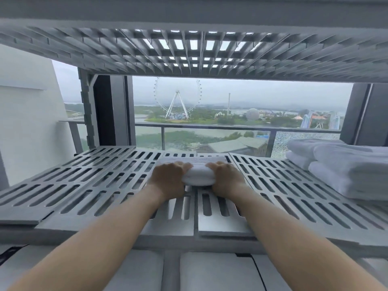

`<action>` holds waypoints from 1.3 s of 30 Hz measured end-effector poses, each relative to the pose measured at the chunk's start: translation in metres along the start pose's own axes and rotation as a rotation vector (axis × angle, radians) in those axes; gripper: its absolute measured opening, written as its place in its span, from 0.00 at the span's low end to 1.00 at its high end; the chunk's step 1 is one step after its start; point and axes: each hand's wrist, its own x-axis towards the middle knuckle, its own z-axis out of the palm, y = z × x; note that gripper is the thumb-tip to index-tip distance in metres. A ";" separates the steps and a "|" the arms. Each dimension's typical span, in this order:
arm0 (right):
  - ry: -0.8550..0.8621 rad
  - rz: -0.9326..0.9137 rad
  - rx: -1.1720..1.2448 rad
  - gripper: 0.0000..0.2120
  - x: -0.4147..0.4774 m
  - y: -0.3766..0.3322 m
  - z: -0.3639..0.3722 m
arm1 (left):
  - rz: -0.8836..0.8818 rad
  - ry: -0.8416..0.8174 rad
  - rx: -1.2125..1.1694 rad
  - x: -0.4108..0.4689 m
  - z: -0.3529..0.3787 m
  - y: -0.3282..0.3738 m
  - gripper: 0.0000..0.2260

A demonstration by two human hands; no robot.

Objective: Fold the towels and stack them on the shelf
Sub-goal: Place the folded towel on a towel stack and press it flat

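- Towel (pixel 198 176), white and folded, lies near the middle of the slotted grey shelf (pixel 84 181).
- Left hand (pixel 168 179) grips its left end, fingers curled over the top.
- Right hand (pixel 227 178) grips the right end likewise.
- Stack of folded white towels (pixel 340 169) sits at the shelf's right side, well apart.

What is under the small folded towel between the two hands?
Under the towel is the slotted grey shelf; the left hand and right hand grip the towel's ends. The shelf part directly beneath is covered.
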 end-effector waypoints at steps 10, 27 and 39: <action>0.127 -0.014 0.109 0.25 -0.056 0.053 -0.031 | 0.020 -0.009 0.147 -0.004 -0.018 0.073 0.30; 0.181 0.127 -0.023 0.22 -0.229 0.227 -0.129 | 0.262 0.230 0.081 0.008 -0.078 0.306 0.22; 0.416 0.255 -0.087 0.25 -0.315 0.334 -0.189 | 0.432 0.403 0.030 0.028 -0.116 0.444 0.22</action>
